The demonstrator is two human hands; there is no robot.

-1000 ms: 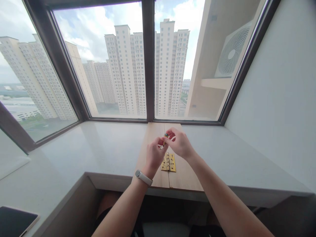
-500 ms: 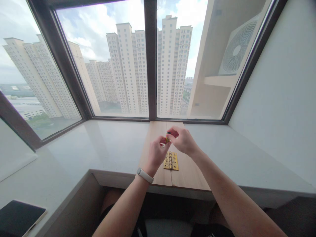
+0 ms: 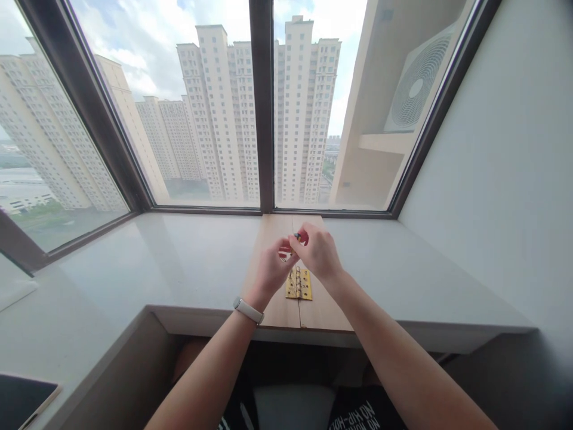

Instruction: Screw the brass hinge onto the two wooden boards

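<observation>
My left hand (image 3: 270, 269) and my right hand (image 3: 320, 252) meet above two wooden boards, fingertips pinched together. Between them is a small yellow piece with a dark top (image 3: 296, 239), mostly covered by the fingers, so its exact kind is unclear. Both hands are closed on it, the right one at its upper end. Just below, a brass butt hinge (image 3: 305, 285) lies opened flat across the seam between the boards, with screw holes in both leaves. The pale wooden boards (image 3: 277, 312) lie side by side.
A white windowsill counter (image 3: 201, 263) carries the boards, its front edge cut back around my seat. At lower left lies a dark flat device (image 3: 27, 397). The window frame (image 3: 264, 119) rises behind the boards, and a white wall (image 3: 501, 197) stands on the right.
My view has shifted slightly, so the whole scene sits further left and a little higher. Both hands stay together on the small yellow piece, and its dark top now looks bluish.
</observation>
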